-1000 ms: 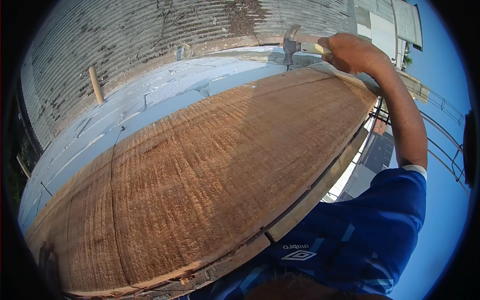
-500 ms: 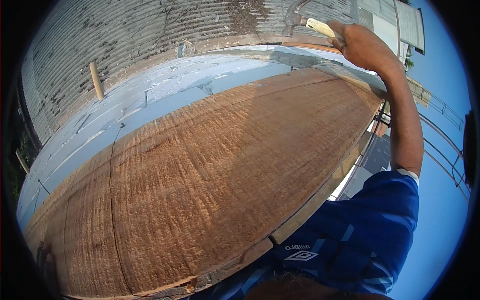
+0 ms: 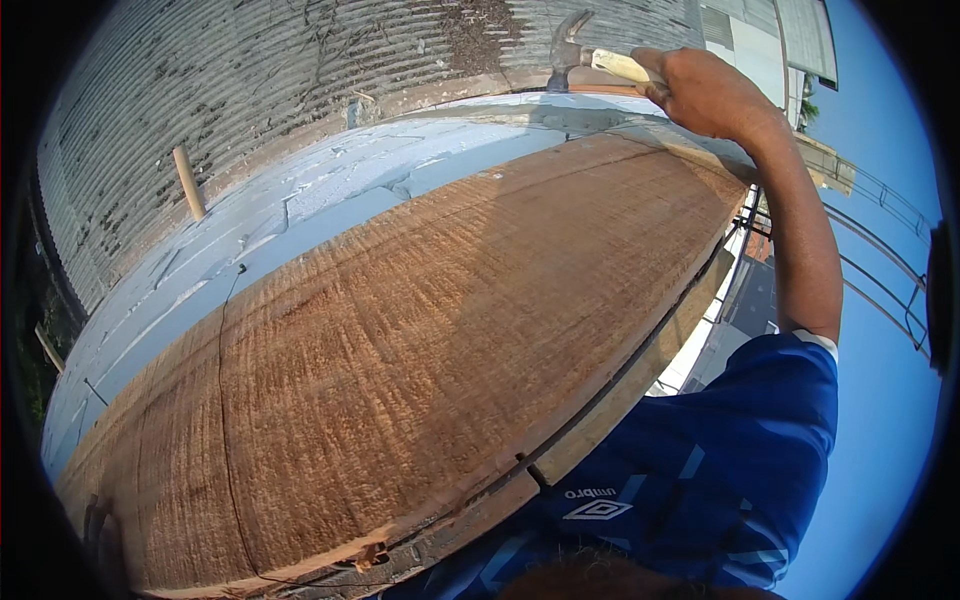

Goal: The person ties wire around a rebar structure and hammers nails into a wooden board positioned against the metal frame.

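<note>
My right hand (image 3: 700,92) is closed around the pale handle of a claw hammer (image 3: 568,55), raised at the far right with its metal head pointing left. Below it lies a broad, rough-sawn wooden board (image 3: 400,370), spanning most of the view. A small nail (image 3: 567,137) stands at the board's far edge, beneath the hammer head. At the lower left, my left hand (image 3: 105,545) is dark and partly lost in the rim. Its fingers lie at the board's left end and seem to grip it. A thin dark string (image 3: 224,420) crosses the board from another nail (image 3: 241,268).
Past the board runs a pale blue-grey block wall (image 3: 330,195) with a wooden peg (image 3: 189,183) sticking up. A corrugated roof (image 3: 330,60) lies beyond. Metal railings (image 3: 880,250) stand at the right. A lower timber (image 3: 610,420) runs along the board's near edge, close to my body.
My right hand and the hammer have shifted slightly left in the view. The board's near edge shows a wider gap over the lower timber. My left hand stays at the board's left end.
</note>
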A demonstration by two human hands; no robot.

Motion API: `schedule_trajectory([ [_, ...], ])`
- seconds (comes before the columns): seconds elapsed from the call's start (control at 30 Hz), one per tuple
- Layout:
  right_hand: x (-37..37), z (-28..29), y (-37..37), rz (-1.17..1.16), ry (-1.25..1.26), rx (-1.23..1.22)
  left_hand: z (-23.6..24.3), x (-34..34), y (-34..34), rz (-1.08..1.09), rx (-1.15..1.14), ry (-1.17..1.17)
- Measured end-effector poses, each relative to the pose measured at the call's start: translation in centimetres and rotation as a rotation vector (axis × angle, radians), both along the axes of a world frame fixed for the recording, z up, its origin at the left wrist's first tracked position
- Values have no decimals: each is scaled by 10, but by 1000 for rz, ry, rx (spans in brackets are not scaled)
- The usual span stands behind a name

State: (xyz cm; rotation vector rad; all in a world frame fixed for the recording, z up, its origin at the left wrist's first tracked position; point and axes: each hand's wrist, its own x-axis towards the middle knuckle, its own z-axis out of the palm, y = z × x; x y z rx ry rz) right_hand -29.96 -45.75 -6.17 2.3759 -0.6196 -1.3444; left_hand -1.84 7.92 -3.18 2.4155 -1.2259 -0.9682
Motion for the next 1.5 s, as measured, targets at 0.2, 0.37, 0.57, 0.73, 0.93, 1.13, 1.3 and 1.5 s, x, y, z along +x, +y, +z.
schedule_trajectory([
  [0.2, 2, 5, -10, 47, 66, 36, 6, 3, 2, -17, -11, -33],
  [0.37, -23, 27, -32, 97, -381, -96, 17, 3, -2, -4, 2, -44],
  [0.57, -61, 122, 6, -96, -749, -52, 30, -1, -18, 58, -29, 65],
  [0.73, -102, 178, 87, -210, -1115, 45, 32, -10, -41, 32, -179, 50],
  [0.93, -182, 192, 172, -494, -1644, 264, 63, -24, -61, -219, 61, -114],
  [1.13, -250, 89, 219, -844, -2436, 894, 99, -58, -149, -370, -185, -125],
  [1.3, -299, 2, 251, -853, -2620, 1410, 87, -111, -282, -552, -373, 76],
  [1.5, -350, -66, 297, -1167, -2603, 1531, 25, -202, -440, -531, -287, 457],
])
